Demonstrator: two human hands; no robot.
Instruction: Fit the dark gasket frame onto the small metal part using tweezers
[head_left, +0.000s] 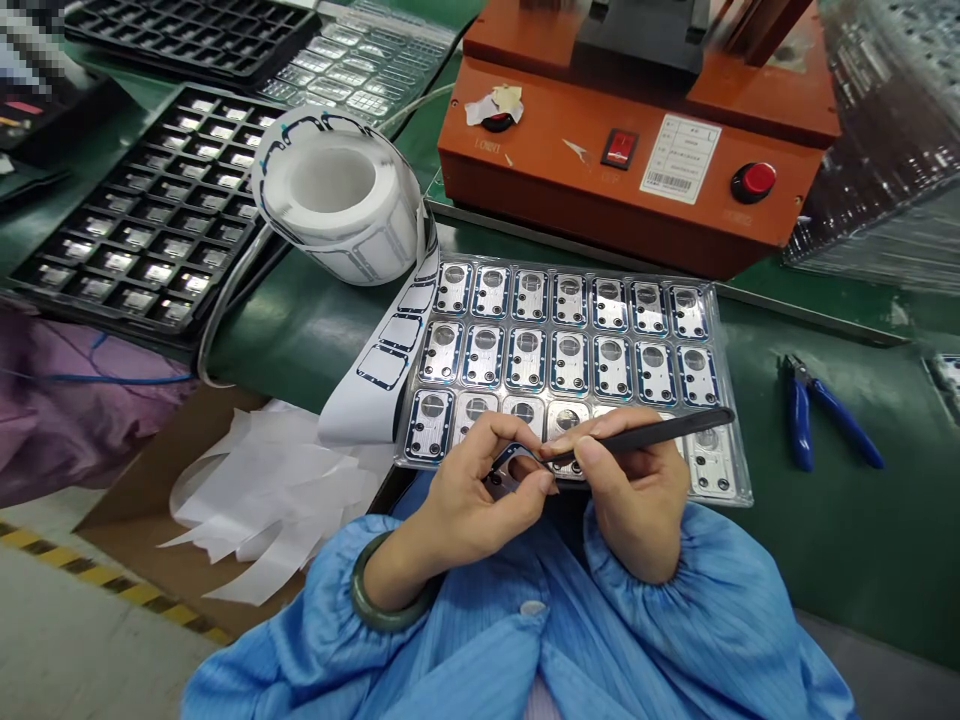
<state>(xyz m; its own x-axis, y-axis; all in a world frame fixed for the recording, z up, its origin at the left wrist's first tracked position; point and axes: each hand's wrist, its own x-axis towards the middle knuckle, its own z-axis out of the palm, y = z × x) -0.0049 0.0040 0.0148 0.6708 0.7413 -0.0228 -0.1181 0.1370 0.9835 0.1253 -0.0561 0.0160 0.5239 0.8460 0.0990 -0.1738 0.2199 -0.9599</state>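
Observation:
My left hand (491,495) is closed on a small metal plate (517,462) with a dark blue edging, gripping it by its sides. In my right hand (641,490) are black tweezers (667,430), their tip pointing left at the plate; my fingers hide the tip. Both hands are over the near edge of a clear plastic tray (744,470) holding rows of silvery plates with round windows. Many of those plates carry the blue edging. Left of the tray, a roll of white backing tape (367,250) with blue frame-shaped stickers trails a strip down beside it.
An orange machine (525,150) with a red switch and knobs stands behind the tray. Blue-handled cutters (801,420) lie at the right. A black tray (45,250) of small parts sits at the left. Below it, a cardboard box (135,500) holds waste backing paper.

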